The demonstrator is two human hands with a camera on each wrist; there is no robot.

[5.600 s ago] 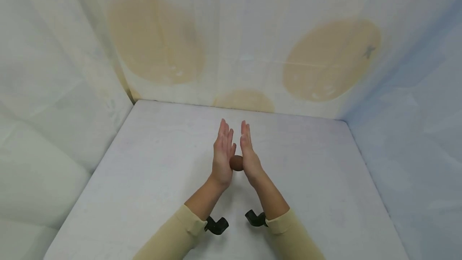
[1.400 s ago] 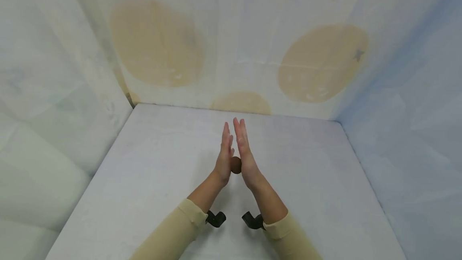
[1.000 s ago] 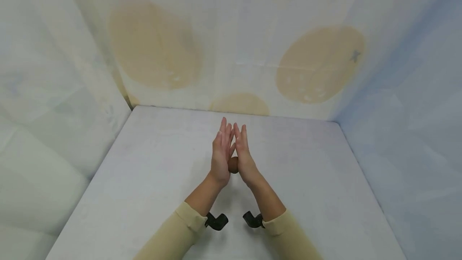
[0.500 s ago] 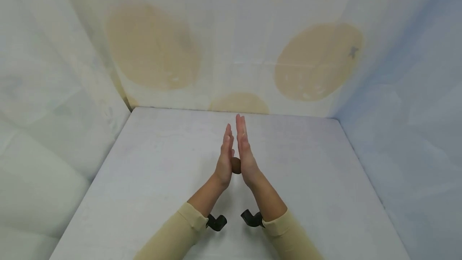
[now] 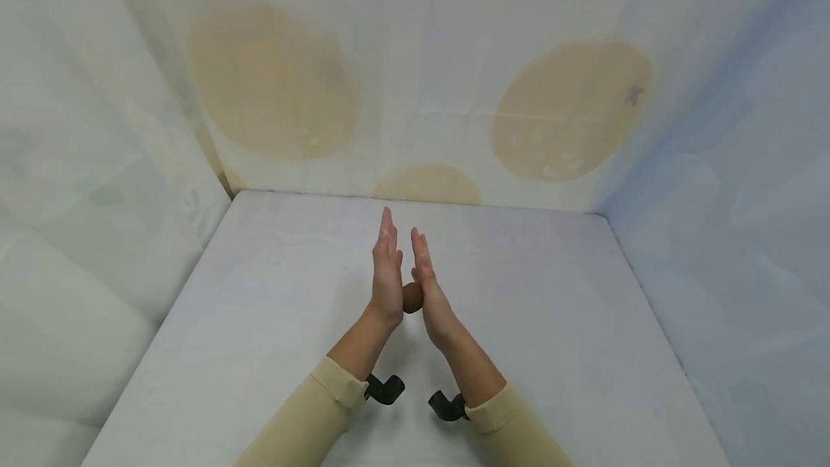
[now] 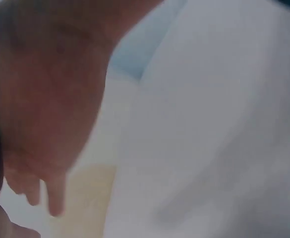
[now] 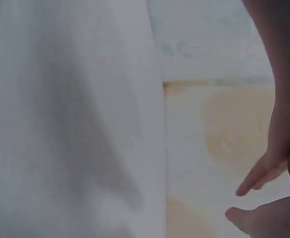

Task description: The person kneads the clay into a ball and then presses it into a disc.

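I am keeping the fingers (image 5: 387, 230) of both hands straight, pressing a small brown ball (image 5: 411, 298) between the palms of my left hand (image 5: 386, 276) and right hand (image 5: 429, 287), above the middle of the white table (image 5: 551, 323).

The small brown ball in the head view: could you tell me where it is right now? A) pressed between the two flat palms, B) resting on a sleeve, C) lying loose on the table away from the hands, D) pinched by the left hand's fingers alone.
A: the brown ball sits between the palms of the left hand and the right hand, whose fingers are held straight.
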